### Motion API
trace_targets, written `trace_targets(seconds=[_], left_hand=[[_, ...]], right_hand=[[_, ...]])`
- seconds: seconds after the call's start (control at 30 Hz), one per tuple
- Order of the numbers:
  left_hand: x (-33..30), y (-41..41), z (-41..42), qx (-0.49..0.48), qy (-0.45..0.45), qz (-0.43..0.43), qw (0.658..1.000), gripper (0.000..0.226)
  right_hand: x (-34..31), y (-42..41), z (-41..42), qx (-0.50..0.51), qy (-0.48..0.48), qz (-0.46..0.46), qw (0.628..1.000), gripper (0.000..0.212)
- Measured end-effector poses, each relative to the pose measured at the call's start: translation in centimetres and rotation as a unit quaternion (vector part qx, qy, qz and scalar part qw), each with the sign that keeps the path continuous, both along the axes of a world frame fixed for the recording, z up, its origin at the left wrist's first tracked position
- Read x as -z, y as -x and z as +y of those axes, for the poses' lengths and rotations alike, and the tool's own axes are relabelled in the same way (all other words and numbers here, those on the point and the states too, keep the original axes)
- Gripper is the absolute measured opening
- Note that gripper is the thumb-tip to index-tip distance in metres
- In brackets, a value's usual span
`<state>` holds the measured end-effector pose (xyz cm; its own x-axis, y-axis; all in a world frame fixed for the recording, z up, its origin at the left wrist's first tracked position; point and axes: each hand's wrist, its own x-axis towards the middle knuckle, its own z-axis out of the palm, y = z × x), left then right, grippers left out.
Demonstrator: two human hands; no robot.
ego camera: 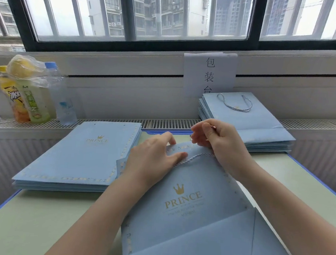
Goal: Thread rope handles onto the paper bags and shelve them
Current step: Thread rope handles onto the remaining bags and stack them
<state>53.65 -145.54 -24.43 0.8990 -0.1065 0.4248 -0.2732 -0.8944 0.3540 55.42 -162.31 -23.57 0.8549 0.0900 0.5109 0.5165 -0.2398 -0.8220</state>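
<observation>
Mid-job here: one paper bag [187, 204] lies flat on the worktop [37, 217], right in front of the person, its mouth pointing toward the window. A rope handle [195, 158] curves across its top edge, so the threading looks under way but not finished. The left hand [152, 162] presses the bag's upper edge, fingers fairly straight and thumb alongside, pinning the paper. The right hand [219, 145] hovers just above that edge, fingers curled and pinching what seems to be the rope's end, though the tip itself is too small to make out. To the right, a stack of finished bags [262, 128], its top one with a handle fitted. To the left, a stack of bags without handles [77, 157], waiting. No shelf in view, so I judge shelving is all ahead.
</observation>
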Motion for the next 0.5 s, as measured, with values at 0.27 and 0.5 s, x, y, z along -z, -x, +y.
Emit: trace_targets(seconds=[0.27, 0.5], left_hand=[[-0.3, -0.8, 1.8, -0.117, 0.000, 0.063, 0.991, 0.034], [0.6, -1.4, 2.0, -0.119, 0.008, 0.126, 0.985, 0.029]], right_hand=[[0.2, -0.8, -0.3, 0.088, 0.063, 0.126, 0.986, 0.021], [0.6, -0.6, 0.2, 0.073, 0.157, 0.118, 0.978, 0.046]])
